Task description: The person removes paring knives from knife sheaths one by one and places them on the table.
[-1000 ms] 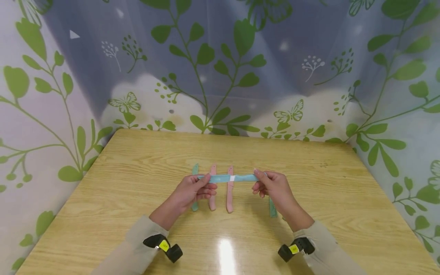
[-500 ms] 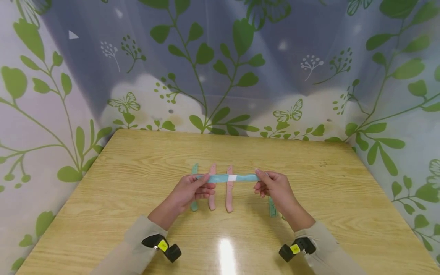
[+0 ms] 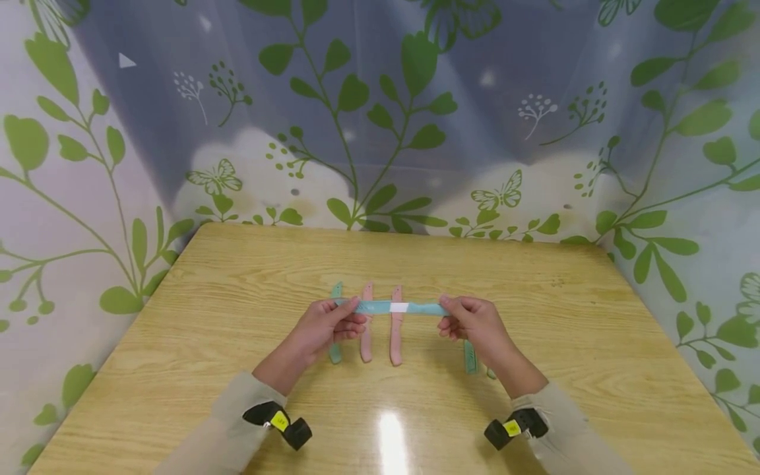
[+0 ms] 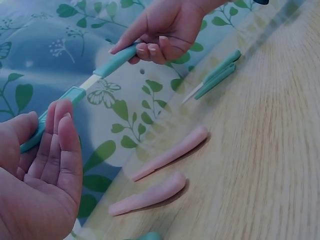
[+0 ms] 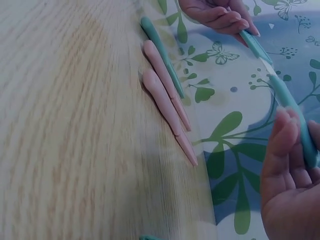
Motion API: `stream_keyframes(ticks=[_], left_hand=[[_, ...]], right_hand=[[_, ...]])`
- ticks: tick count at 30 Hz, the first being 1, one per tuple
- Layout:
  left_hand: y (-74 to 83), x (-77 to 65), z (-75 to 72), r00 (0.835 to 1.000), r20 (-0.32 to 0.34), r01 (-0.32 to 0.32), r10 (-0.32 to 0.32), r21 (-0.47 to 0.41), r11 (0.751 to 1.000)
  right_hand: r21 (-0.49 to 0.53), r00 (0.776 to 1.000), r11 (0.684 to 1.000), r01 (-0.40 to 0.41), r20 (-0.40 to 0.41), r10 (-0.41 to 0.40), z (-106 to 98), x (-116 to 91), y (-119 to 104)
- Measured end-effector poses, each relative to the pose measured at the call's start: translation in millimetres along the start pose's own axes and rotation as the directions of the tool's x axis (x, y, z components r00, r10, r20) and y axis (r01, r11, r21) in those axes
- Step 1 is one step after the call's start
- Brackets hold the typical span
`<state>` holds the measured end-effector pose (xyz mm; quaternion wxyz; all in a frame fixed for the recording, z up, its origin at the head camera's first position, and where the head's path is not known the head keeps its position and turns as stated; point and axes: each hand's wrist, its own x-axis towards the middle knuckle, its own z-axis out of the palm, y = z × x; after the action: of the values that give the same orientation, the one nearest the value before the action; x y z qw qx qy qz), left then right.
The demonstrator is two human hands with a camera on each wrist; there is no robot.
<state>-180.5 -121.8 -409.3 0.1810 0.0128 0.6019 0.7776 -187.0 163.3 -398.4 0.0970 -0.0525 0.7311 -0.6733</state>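
Above the table, both hands hold a light blue paring knife level between them. My left hand [image 3: 323, 324] pinches its sheath [image 3: 373, 307] between thumb and fingers. With thumb and fingertips, my right hand [image 3: 477, 324] grips the knife's handle [image 3: 424, 308]. A short stretch of white blade [image 3: 399, 307] shows between sheath and handle; the rest of the blade is hidden in the sheath. Below lie a pink sheathed knife [image 3: 396, 343], a second pink knife [image 3: 366, 346] and a green knife [image 3: 336, 354], side by side.
Near my right wrist, a green sheath [image 3: 471, 357] lies on the wooden table [image 3: 237, 284]. In the left wrist view, a green-handled knife [image 4: 222, 66] with bare white blade lies beside it. A leaf-patterned curtain [image 3: 380, 165] surrounds the table's back and sides.
My left hand has drawn the sheath slightly to the left, and more white blade shows. The right hand has stayed almost in place on the handle.
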Motion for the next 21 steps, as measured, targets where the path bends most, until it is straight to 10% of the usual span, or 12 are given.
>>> stream_keyframes(ticks=[21], left_hand=[[-1.7,3.2,2.3,0.996,-0.088,0.027,-0.028,-0.012,1.0]], right_hand=[[-0.135,0.984,0.99,0.039,0.178,-0.014,8,2,5]])
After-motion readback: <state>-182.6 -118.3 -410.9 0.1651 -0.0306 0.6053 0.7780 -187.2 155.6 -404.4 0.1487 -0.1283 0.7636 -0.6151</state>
